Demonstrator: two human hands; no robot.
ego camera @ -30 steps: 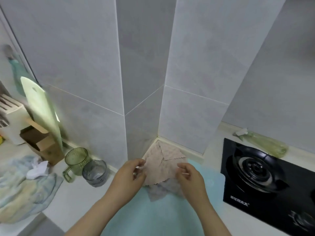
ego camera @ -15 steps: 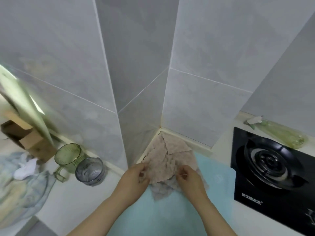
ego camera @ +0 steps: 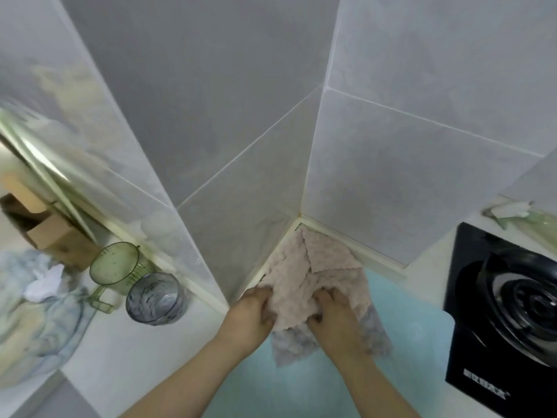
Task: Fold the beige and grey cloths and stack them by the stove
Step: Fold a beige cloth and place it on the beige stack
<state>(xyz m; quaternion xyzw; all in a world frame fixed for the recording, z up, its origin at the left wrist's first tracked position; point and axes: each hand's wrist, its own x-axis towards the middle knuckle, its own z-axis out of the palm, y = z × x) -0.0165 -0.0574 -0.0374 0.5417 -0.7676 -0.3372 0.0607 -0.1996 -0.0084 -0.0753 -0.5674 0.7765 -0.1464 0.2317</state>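
**A:** ok so what's closest to the camera here?

**B:** Two bare forearms coming up from the bottom edge. The left hand (ego camera: pixel 251 312) has its fingers curled and pinched onto the near left edge of the beige cloth (ego camera: pixel 304 282). The right hand (ego camera: pixel 334 315) does the same on the near right part, fingers bent down into the fabric. Neither hand is spread flat, both are bunching the cloth between them.

**A:** and the grey one?

**B:** The grey cloth (ego camera: pixel 291 346) lies under the beige one. Its lower corner sticks out below the hands, and another bit shows to the right of the right wrist. Both sit on a light blue mat (ego camera: pixel 407 342) on the counter.

**A:** where's that relative to the stove?

**B:** The black stove (ego camera: pixel 470 336) is to the right, near the cloths but not touching them, with the mat's edge between. The beige cloth's far end is pushed right into the tiled corner (ego camera: pixel 300 218), one flap folded over on top.

**A:** anything else around?

**B:** On the left, a grey glass (ego camera: pixel 155 298) just beside a green cup (ego camera: pixel 116 263), a crumpled bluish cloth (ego camera: pixel 33 321) further left, and a cardboard box (ego camera: pixel 45 227) behind. Far right by the wall there's a greenish bottle (ego camera: pixel 524 215) lying behind the stove, pretty blurry.
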